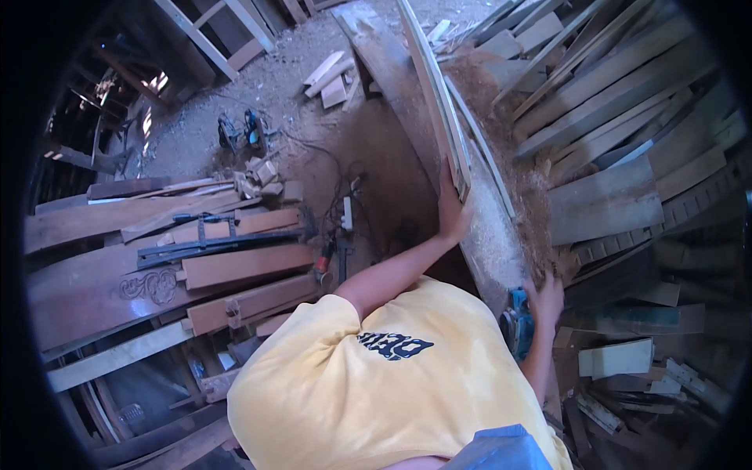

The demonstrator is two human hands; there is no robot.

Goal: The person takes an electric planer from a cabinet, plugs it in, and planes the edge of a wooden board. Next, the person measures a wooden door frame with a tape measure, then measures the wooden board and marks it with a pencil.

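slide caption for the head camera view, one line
Left hand on long boards, right hand beside a blue power tool, wood piled on both sides.

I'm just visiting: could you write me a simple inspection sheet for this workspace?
Surface: long wooden bench, strewn with pale sawdust.
Job's things: long wood piece along the bench; blue power tool at its near end.
Clutter: stacked boards left, more planks right, offcuts on the floor.
Hands: left hand holds the wood piece's near end; right hand at the blue tool, grip unclear.
Cables: dark cord across the floor.
Surroundings: dusty floor, dim edges.
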